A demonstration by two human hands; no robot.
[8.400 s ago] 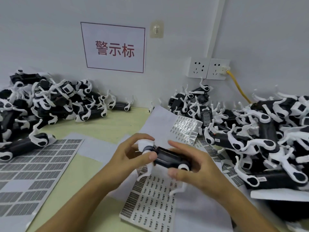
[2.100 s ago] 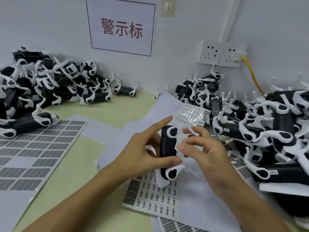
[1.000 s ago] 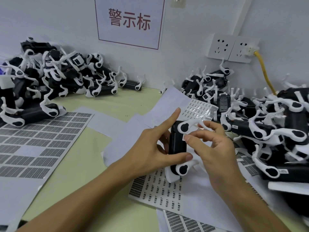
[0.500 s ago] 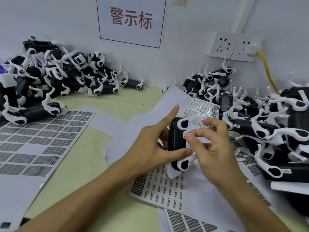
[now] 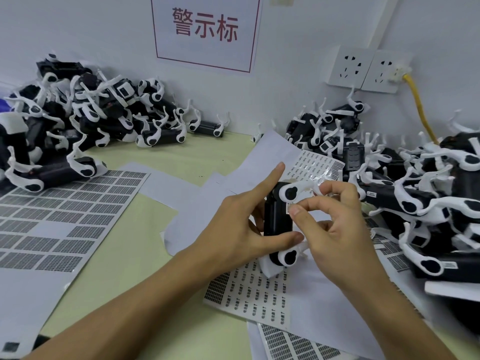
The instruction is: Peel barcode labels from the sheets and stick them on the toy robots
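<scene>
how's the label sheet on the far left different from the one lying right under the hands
The left label sheet lies flat and uncovered, its labels packed in dense grey blocks with several blank gaps. The sheet under the hands is partly covered by the held toy robot and by white paper, and its labels are separate small dark marks spaced in rows. The left sheet shows more of its area. Both are white sheets lying on the table.
</scene>
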